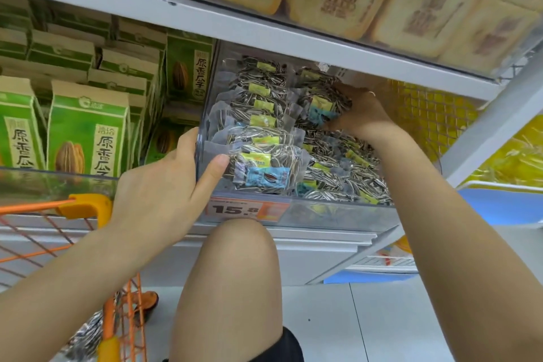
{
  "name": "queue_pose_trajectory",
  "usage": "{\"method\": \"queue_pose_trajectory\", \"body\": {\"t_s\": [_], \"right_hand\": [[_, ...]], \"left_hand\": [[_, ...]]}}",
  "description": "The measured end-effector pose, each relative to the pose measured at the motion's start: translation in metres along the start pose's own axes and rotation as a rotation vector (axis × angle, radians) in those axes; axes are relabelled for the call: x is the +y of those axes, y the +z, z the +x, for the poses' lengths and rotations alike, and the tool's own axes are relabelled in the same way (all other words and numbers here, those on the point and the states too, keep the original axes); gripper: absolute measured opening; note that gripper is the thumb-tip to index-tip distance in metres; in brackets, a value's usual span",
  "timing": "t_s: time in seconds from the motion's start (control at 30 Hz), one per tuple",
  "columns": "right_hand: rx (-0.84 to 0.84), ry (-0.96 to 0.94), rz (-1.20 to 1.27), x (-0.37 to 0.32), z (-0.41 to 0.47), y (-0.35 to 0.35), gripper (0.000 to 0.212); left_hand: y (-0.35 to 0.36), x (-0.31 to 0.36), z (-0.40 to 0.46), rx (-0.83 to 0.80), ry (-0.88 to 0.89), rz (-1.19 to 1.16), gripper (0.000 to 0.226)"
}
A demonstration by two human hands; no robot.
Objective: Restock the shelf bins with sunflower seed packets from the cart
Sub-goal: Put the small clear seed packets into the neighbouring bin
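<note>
**Squaring the packets in the bin**

I had my left hand gripping the clear bin at its front corner, thumb pressed on the nearest sunflower seed packet. My right hand sat deep inside, fingers curled on a packet further back. I judged it best to steady the wall and seat packets upright in their row. More lay in the cart.

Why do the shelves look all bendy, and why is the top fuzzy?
Head view: the wide lens bends the white metal shelf edge; the pale stamped cakes up top are soft and blurry, while the clear plastic bin looks sharper, with slight glare.
</note>
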State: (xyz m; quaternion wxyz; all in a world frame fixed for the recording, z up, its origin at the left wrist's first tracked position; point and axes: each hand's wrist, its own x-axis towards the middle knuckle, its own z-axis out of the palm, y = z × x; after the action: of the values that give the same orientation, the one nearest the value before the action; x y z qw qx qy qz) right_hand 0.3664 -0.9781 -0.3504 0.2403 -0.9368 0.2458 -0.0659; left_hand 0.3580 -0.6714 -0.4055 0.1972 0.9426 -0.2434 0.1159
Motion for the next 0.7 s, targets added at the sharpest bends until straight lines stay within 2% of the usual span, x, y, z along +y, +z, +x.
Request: {"method": "queue_pose_trajectory", "body": {"t_s": [0.2, 0.3, 0.47, 0.53, 0.6, 0.7], "right_hand": [[0.107, 0.167, 0.224, 0.013, -0.002, 0.013, 0.095], [0.117, 0.195, 0.418, 0.014, -0.001, 0.018, 0.09], [0.131, 0.235, 0.557, 0.014, -0.002, 0.027, 0.088], [0.207, 0.237, 0.495, 0.015, -0.005, 0.031, 0.083], [0.279, 0.231, 0.316, 0.014, -0.009, 0.033, 0.073], [0.313, 0.188, 0.177, 0.013, -0.012, 0.034, 0.062]], "left_hand": [[-0.001, -0.001, -0.001, -0.035, 0.01, 0.003, 0.056], [-0.001, -0.002, -0.001, -0.039, 0.023, 0.008, 0.059], [0.0, -0.003, 0.0, -0.049, 0.024, 0.007, 0.063], [0.0, -0.003, -0.001, -0.054, 0.023, 0.008, 0.065], [-0.001, -0.003, -0.001, -0.052, 0.027, 0.012, 0.068], [-0.001, -0.003, -0.001, -0.051, 0.025, 0.006, 0.069]]}}
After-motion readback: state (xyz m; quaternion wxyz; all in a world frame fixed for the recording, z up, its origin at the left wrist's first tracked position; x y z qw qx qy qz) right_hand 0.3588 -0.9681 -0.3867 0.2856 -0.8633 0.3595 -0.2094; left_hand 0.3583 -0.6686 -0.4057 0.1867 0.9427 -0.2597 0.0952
